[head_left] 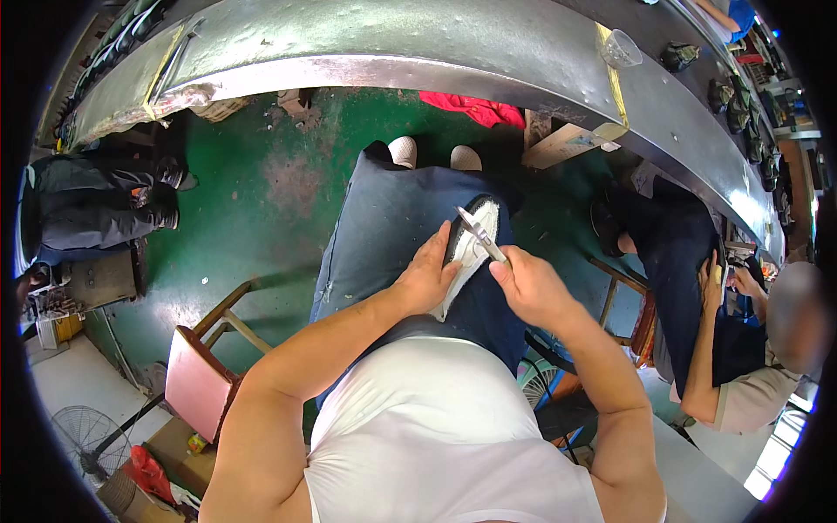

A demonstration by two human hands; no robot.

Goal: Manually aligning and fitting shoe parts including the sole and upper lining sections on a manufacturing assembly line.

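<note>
A shoe [452, 295] lies bottom up across my thighs, showing a pale underside with a dark edge along its upper end. My left hand [427, 274] is closed around its left side, with the thumb laid over the underside. In my right hand [530, 285] are metal pincers [475, 228], gripped by the handle end. Their silver head rests against or just above the toe part of the shoe; I cannot tell whether it touches. My fingers hide part of the handle.
A long metal workbench [349, 39] curves across the front, with a clear plastic cup [620, 49] on it. At right a seated person [689, 288] works with both hands. Another person's legs [105, 205] show at left, near a pink-seated stool [199, 383] and a fan [87, 440].
</note>
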